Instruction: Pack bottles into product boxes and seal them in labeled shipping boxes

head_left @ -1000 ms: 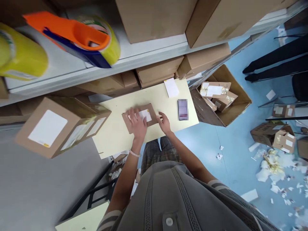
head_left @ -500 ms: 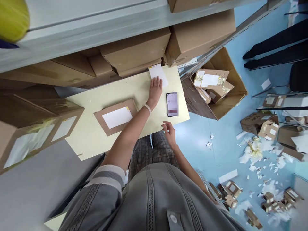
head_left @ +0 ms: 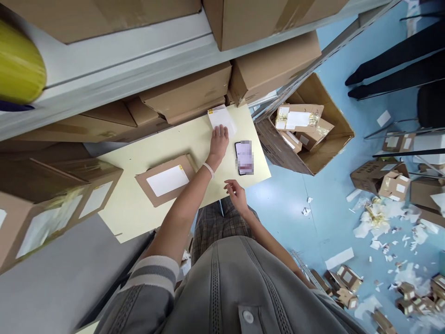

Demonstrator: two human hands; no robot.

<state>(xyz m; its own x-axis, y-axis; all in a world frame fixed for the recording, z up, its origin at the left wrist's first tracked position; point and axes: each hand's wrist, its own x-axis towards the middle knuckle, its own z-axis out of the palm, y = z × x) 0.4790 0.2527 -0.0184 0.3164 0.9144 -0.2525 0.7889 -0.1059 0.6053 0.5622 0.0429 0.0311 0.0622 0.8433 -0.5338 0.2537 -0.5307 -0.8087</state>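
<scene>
My left hand (head_left: 219,142) lies with its fingers stretched out on a small stack of white labels (head_left: 219,115) with yellow corner marks. The sheets are slightly fanned at the table's back right. My right hand (head_left: 238,195) hovers at the front edge, its fingers loosely bent and apart, nothing visible in them. Just beyond it lies a phone (head_left: 244,157), its screen partly pixelated. Left of my left forearm sits a flat cardboard parcel (head_left: 155,197) with a white label on its top.
The pale yellow table (head_left: 125,185) stands below a shelf with cardboard boxes (head_left: 187,90). A large open carton (head_left: 299,153) at the right holds several parcels. Labelled boxes (head_left: 69,204) stand at the left. Paper scraps (head_left: 378,220) litter the blue floor. Another person's legs (head_left: 392,60) show at upper right.
My left hand has drawn slightly left and toward me, and the top label now sits offset from those beneath. My right hand has moved a little left. The view has tilted up slightly.
</scene>
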